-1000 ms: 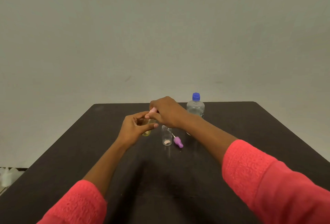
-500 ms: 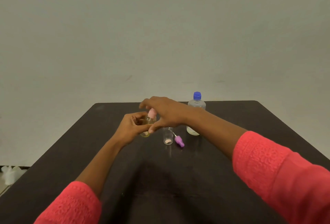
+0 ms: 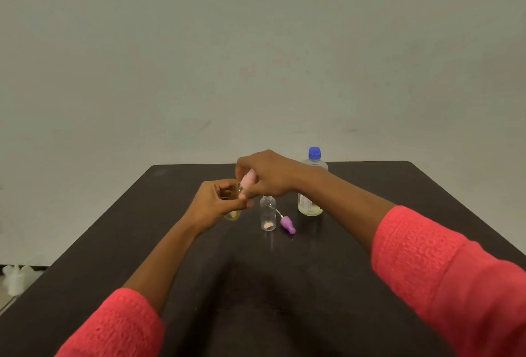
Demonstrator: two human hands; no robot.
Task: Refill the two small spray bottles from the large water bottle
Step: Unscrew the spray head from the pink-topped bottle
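My left hand [image 3: 217,203] grips a small clear spray bottle [image 3: 232,215] whose base rests on the dark table [image 3: 370,186]. My right hand [image 3: 267,173] pinches that bottle's pink spray cap [image 3: 248,180] from above. Just to the right stands a second small clear bottle [image 3: 267,214], uncapped, with a pale bit at its bottom. Its purple spray cap [image 3: 287,225] with a white tube lies on the table beside it. The large water bottle [image 3: 310,203] with a blue lid [image 3: 314,153] stands behind my right wrist, holding a little liquid.
A plain pale wall rises behind the table's far edge. White containers [image 3: 14,278] sit on the floor at the lower left, beyond the table's left edge.
My right hand has shifted its hold on the pink cap, which now tilts up out from under the fingers. The left hand keeps its grip on the bottle.
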